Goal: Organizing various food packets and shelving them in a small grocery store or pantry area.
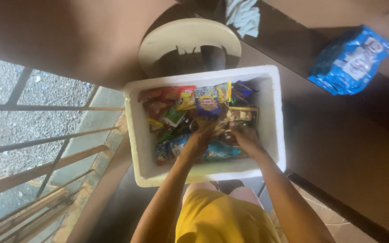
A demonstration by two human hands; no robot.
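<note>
Here, in the head view, both hands are down inside a white foam box (273,112) in the middle of the frame. The box is full of small snack packs (190,105) in red, yellow, green and blue.

The left hand (202,137) is in the lower middle of the box. Its fingers are bent and dug in among the packs. I cannot tell if it has hold of one pack or is just pushing them about. The right hand (244,135) is just beside it, a bit to the right. Its fingers are bent down into the packs too. The picture is too blurry there to say what it grips.

To do this well, I think the hands should move slowly and lift packs from the top. Pushing hard could crush the snacks. The foam wall looks soft, so pressing on it could snap it. It would help to keep one hand holding packs aside while the other digs.

The packs lie all around the hands. Most sit above them in the frame, by the far wall. A blue pack (221,150) lies between the two wrists, touching both.

At the upper right, a big blue bag (350,60) lies on the dark worktop (338,148), well apart from the hands. A round pale stool (187,42) is above the box. A grey cloth (244,15) hangs at the top. Metal bars (37,144) and gravel fill the left side. Yellow shorts (221,220) show at the bottom.
</note>
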